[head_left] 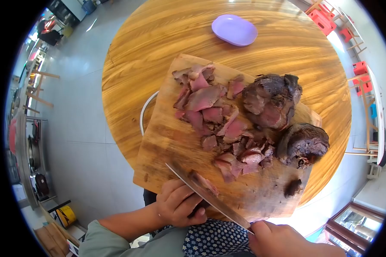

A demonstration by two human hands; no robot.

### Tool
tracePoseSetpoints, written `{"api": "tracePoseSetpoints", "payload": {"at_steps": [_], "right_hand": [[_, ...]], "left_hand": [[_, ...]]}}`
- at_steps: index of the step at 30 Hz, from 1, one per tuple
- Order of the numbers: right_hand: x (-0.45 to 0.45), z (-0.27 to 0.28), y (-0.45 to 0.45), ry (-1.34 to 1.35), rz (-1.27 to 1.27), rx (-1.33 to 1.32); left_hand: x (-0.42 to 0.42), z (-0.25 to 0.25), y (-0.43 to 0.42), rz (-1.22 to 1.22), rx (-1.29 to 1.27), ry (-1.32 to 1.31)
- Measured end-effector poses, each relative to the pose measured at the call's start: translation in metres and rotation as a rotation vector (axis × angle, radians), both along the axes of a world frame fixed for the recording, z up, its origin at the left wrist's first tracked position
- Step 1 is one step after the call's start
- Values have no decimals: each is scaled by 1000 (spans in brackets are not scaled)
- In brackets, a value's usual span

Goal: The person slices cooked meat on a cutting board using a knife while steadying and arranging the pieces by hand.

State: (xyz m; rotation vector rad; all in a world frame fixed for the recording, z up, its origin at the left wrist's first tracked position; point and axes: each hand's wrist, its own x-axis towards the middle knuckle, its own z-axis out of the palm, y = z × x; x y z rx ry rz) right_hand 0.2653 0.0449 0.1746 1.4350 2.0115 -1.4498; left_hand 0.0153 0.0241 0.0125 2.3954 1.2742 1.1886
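Observation:
My right hand is wrapped round the handle of a long knife, its blade pointing up and left across the near edge of the wooden cutting board. Close against the blade's near side, my left hand has its fingers curled on a dark piece of meat, mostly hidden under them. A thin meat slice lies along the blade's far side. Beyond the knife, many pink-brown meat slices are spread over the board. Two large dark chunks of meat, one round and one curled, sit at the right.
The board rests on a round wood-grain table. A purple plate stands at its far side. A small dark scrap lies near the board's right edge. Red stools and a side table stand to the right, shelving with pans to the left.

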Motion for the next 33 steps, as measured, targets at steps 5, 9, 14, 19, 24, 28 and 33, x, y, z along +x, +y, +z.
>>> {"api": "tracePoseSetpoints", "payload": {"at_steps": [5,9,14,19,24,28,33], "right_hand": [[-24,-28,14,112,9,101],[-24,-28,4,94,17,196],[0,-15,-17,-127,12,49],[-5,-5,9,-183,104,4],[-28,-44,22,159,60,199],[-42,-60,26,266,63,395],[-16,-63,11,269,101,463]], "left_hand": [[1,-3,-2,28,35,-21],[2,-3,-5,64,41,-17],[4,-1,-1,46,65,-67],[3,-1,2,24,89,-61],[5,1,3,44,157,-46],[7,-1,2,32,205,-26],[9,0,0,79,263,-32]]}}
